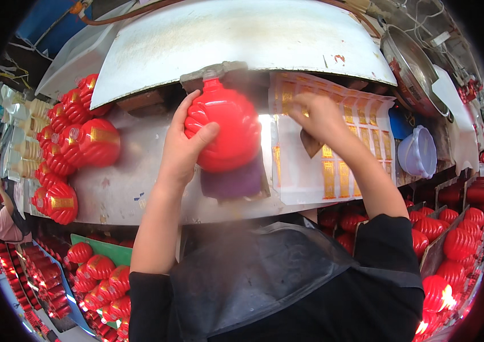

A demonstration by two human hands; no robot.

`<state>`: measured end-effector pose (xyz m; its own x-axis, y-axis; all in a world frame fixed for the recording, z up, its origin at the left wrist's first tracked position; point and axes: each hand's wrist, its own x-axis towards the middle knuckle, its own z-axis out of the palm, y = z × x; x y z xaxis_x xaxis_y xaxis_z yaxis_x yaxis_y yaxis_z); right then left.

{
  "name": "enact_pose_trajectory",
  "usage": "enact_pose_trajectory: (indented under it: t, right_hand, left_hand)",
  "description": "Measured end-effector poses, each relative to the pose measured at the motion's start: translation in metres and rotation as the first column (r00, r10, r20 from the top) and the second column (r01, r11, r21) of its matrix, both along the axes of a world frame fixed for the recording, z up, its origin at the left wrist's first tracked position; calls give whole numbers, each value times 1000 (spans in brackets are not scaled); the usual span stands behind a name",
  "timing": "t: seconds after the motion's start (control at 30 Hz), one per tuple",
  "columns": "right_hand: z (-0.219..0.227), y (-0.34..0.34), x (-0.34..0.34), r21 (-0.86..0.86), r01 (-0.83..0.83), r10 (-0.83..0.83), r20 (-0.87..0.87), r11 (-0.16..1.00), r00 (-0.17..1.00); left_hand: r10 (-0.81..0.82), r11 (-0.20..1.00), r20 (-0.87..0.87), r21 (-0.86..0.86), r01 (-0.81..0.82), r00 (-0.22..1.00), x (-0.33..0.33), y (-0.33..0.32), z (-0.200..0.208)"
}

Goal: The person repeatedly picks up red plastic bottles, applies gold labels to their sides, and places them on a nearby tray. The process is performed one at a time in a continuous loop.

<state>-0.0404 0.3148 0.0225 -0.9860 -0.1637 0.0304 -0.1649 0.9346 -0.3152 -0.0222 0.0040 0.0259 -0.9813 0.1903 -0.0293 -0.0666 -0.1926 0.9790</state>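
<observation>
My left hand (187,139) grips a glossy red bottle (230,128) by its left side, thumb across the front. The bottle has a ribbed side and a clear neck, which points away from me toward a grey block (187,82). A purple pad (233,181) lies under its near end. My right hand (319,117) hovers over a white sheet of gold labels (304,174), its fingers curled and pressed together. From under its palm sticks out a flat brown triangular piece (311,145); whether the fingertips also hold a label is too blurred to see.
Red bottles with gold labels (62,202) stand at the left of the metal table (128,194). A white panel (242,37) spans the back. At the right are a pale blue bucket (418,153) and a large metal pan (410,62). Crates of red bottles (102,268) flank me below.
</observation>
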Motion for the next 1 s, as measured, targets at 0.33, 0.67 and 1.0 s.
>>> enact_pose_trajectory:
  t: [0.33,0.67,1.0]
  right_hand:
    - [-41,-11,139,143,-240,221,136,960,966]
    - [-45,-6,194,155,-271,245,167,950,955]
    - [-1,6,177,-387,280,-39,528,878,849]
  left_hand:
    - [-14,993,94,118,3,996,-13,-3,-15]
    - [31,999,-36,-31,-32,999,4,-1,-12]
    - [9,1000,-34,-17,-9,999,11,-3,-12]
